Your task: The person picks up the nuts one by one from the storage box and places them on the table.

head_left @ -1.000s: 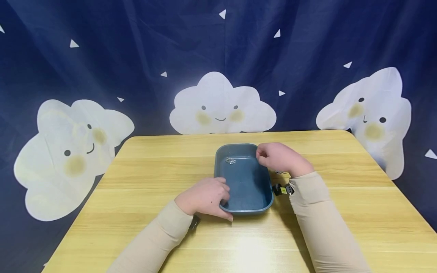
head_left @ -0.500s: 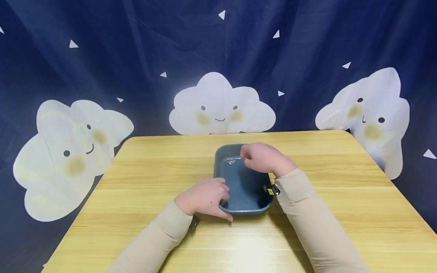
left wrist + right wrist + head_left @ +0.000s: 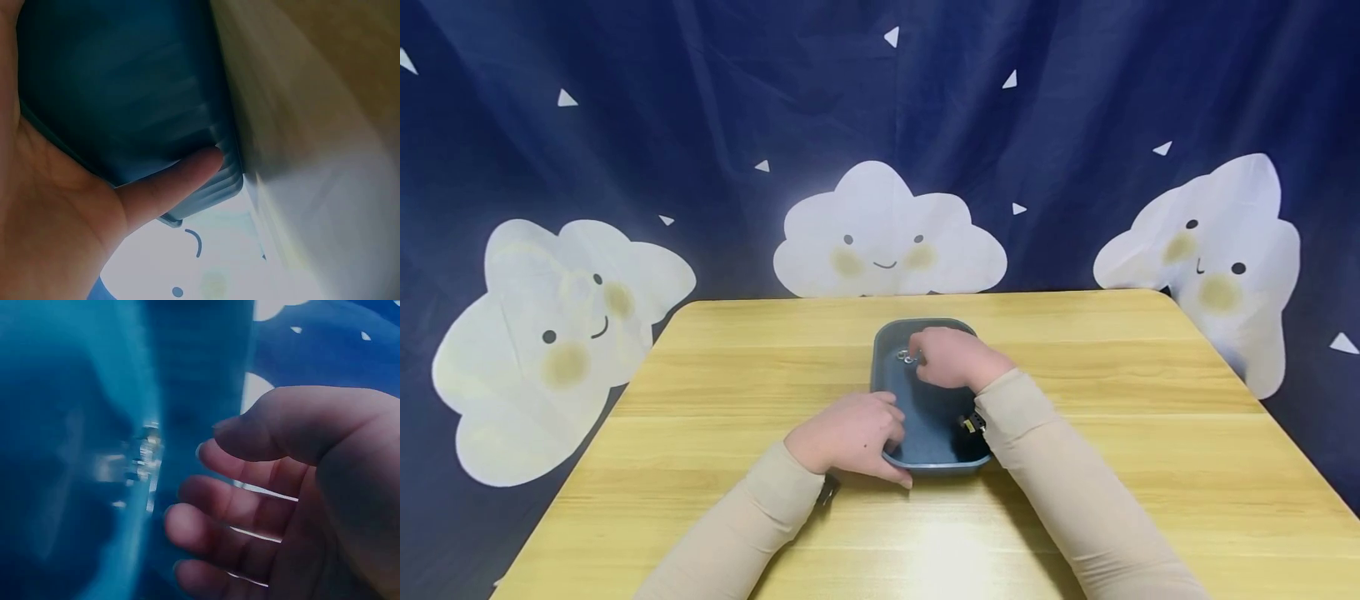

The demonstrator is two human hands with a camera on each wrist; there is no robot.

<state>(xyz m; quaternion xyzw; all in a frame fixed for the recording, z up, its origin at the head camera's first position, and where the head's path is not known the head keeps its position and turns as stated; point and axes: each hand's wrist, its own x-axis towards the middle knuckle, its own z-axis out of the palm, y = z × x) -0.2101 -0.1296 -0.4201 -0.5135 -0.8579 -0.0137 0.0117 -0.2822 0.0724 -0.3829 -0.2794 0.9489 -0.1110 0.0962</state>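
A dark blue rectangular tray (image 3: 928, 437) stands on the table. My left hand (image 3: 848, 429) grips its near left corner, fingers over the rim inside and the thumb (image 3: 172, 184) along the outer wall. Inside, towards the far left, lies a cluster of small shiny pieces (image 3: 907, 357); some look ring-like. My right hand (image 3: 957, 358) hangs over the tray with its fingertips close to that cluster. In the right wrist view the thumb and forefinger come together above loosely curled fingers (image 3: 187, 528). Whether something tiny sits between them cannot be made out. The shiny pieces (image 3: 146, 453) appear blurred there.
The wooden table (image 3: 760, 358) extends around the tray. Behind its far edge hangs a dark blue curtain (image 3: 722, 100) printed with smiling clouds. The right forearm (image 3: 1067, 475) covers part of the tabletop to the right of the tray.
My right hand has moved left and slightly down, from the tray's right rim to above the shiny pieces. Shiny bits right of the tray, visible earlier, are now hidden. The left hand stays put.
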